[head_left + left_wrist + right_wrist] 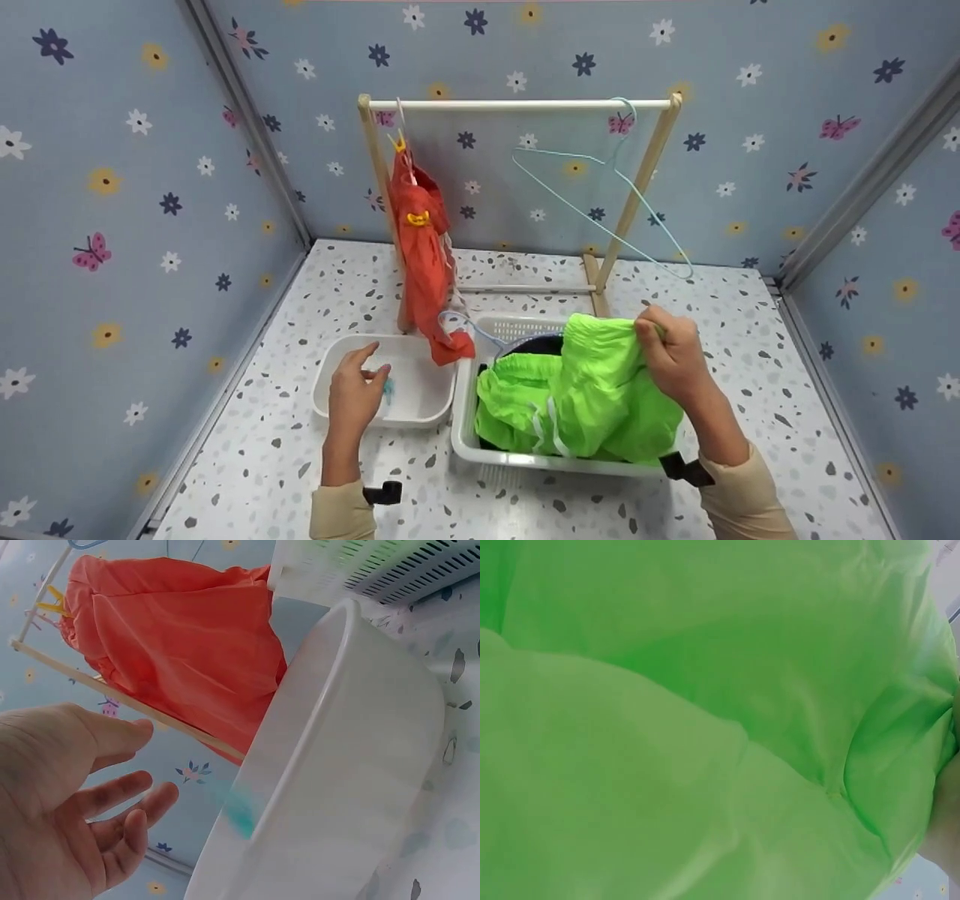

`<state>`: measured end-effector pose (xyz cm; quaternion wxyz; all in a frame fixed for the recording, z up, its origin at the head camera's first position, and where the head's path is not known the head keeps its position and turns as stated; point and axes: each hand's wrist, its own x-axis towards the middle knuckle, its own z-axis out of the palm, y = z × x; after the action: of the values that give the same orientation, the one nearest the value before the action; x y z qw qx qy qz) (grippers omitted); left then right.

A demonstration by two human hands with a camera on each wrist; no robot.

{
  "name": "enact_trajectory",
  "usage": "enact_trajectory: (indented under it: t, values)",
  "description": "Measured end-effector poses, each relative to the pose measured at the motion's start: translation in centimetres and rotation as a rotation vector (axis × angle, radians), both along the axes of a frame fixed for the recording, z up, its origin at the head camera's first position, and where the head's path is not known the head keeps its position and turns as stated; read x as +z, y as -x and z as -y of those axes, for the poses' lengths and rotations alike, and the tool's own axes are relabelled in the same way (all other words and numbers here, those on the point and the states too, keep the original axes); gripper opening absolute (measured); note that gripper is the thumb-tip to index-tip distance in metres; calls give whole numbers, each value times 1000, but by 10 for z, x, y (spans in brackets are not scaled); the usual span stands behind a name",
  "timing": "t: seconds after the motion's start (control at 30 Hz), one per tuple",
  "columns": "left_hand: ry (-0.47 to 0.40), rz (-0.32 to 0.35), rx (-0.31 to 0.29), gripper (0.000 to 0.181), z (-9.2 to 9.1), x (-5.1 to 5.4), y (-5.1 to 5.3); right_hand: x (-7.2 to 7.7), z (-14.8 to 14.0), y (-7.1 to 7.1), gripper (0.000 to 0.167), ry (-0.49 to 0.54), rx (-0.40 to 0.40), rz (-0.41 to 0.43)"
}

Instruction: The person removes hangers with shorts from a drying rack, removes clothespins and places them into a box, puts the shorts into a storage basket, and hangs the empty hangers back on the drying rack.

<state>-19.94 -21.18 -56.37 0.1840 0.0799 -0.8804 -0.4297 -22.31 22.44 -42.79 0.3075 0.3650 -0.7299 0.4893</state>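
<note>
My right hand (671, 356) grips the waistband edge of a bright green garment (600, 375), which lies bunched over a white basket (555, 463) with white drawstrings showing. Green cloth (667, 765) fills most of the right wrist view. Over the left side of a white tub (420, 421), my left hand (356, 394) has its fingers relaxed and apart, holding nothing. A small teal item, blurred in the left wrist view (240, 814), lies in the tub (388, 390).
A rack with a white rail (517, 105) stands at the back. Red clothing (424, 255) with yellow clips (418, 218) hangs at its left, the lower end over the tub. A pale teal hanger (559, 196) hangs at the right. A blue hanger (480, 330) pokes out of the basket.
</note>
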Motion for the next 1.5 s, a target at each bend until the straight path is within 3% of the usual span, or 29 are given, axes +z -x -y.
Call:
enact_trajectory:
  t: [0.13,0.37,0.57,0.77,0.97,1.23,1.5]
  values:
    - [-24,-3,0,28,-2,1,-1,-1,-2,0,41,3,-1,11]
    - [-60,-35,-71,14,-9,8,0,-3,-6,0,43,-2,-31,28]
    - [-83,-50,-136,12,-13,16,5,-2,-10,3,43,8,-41,11]
    - [-139,-20,-214,13,-18,26,9,-2,-13,4,42,22,-38,24]
    - [-151,16,-302,14,-28,25,6,-8,-19,1,39,11,-64,66]
    - [-168,96,-478,19,-54,29,1,-4,-45,-1,13,-163,-111,126]
    - [-114,70,-615,19,-80,35,4,8,-67,-7,19,-390,-160,266]
